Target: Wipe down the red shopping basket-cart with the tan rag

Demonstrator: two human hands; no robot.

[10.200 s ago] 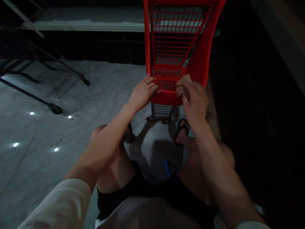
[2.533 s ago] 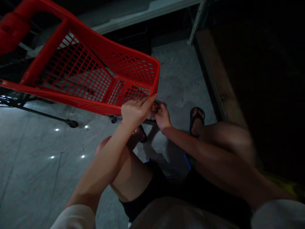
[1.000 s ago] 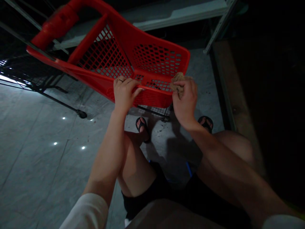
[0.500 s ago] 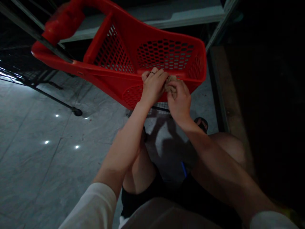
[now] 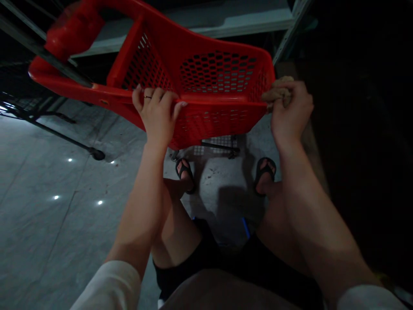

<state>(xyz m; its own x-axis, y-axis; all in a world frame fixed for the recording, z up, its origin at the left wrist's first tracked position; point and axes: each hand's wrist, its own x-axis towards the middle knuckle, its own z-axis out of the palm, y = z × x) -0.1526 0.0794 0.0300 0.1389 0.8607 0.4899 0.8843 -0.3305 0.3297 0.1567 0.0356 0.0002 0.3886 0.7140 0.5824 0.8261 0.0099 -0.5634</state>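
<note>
A red plastic shopping cart (image 5: pixel 206 103) with perforated walls stands across the view in front of my knees. My left hand (image 5: pixel 158 110), a ring on one finger, is hooked over the near rim left of the middle, its fingers curled onto the edge. At the right front corner of the rim, my right hand (image 5: pixel 292 112) grips a crumpled brownish cloth (image 5: pixel 281 95) and presses it around the edge. Part of the cloth is hidden by the fingers of that hand.
Behind the cart runs a pale metal shelf (image 5: pixel 254 23) with an upright post (image 5: pixel 290 32). Another dark wire cart (image 5: pixel 29 112) stands at left, its caster (image 5: pixel 97 153) on the grey tiled floor (image 5: pixel 38 224). My sandalled feet (image 5: pixel 185 174) are below the red cart.
My right hand has slid right with the cloth, from the middle of the near rim to the corner. My left hand has moved left along the rim, away from the cloth.
</note>
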